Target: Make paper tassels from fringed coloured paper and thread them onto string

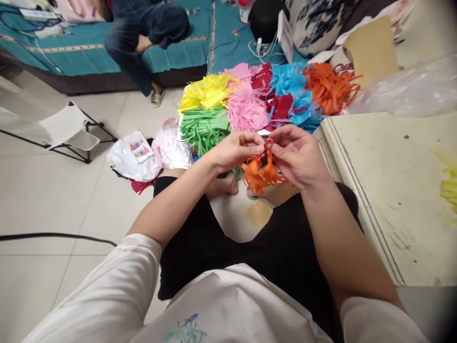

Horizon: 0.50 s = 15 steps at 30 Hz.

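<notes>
Between my two hands hangs an orange paper tassel (262, 175), its cut strips dangling below my fingers and a small twisted loop at its top. My left hand (244, 148) pinches the loop from one side with thumb and forefinger. From the other side my right hand (298, 155) pinches the same loop, fingertips almost meeting the left ones. Just beyond my hands lie piles of fringed paper: green (205, 126), yellow (207, 93), pink (246, 107), dark red (280, 108), blue (291, 78) and orange (330, 88).
A pale cabinet top (392, 190) stands at my right, with clear plastic wrap (410, 90) at its far end. Plastic bags (134, 155) lie on the floor to the left, near a white folding stool (69, 126). Another person's legs (143, 33) rest on a teal-covered sofa (193, 52).
</notes>
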Motion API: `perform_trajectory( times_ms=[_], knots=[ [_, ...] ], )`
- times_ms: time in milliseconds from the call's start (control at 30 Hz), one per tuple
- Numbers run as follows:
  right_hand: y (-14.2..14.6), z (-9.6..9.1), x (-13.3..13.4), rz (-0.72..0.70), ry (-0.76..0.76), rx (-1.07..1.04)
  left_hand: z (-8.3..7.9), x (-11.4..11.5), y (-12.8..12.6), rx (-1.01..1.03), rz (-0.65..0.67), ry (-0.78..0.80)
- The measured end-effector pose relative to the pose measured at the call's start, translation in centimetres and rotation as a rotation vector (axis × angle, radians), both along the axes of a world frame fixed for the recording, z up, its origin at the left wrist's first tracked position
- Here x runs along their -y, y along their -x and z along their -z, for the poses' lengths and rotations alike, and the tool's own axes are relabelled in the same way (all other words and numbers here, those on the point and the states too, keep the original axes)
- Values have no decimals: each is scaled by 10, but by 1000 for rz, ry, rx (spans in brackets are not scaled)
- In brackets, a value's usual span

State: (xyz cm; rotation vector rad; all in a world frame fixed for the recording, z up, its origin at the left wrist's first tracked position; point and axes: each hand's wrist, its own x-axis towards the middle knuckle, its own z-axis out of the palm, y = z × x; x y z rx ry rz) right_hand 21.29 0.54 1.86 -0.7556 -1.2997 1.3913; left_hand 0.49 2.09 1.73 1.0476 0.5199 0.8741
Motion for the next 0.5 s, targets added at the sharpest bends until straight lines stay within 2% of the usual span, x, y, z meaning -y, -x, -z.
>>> perform_trajectory(
  times_ms=[167,367,500],
  knots=[
    [-3,16,15,49,70,-10,8,-2,-4,9,30,1],
    [3,32,21,228,-52,-15,14,0,-14,-2,23,30],
    [7,34,22,169,-9,-51,17,1,-16,35,30,64]
  ],
)
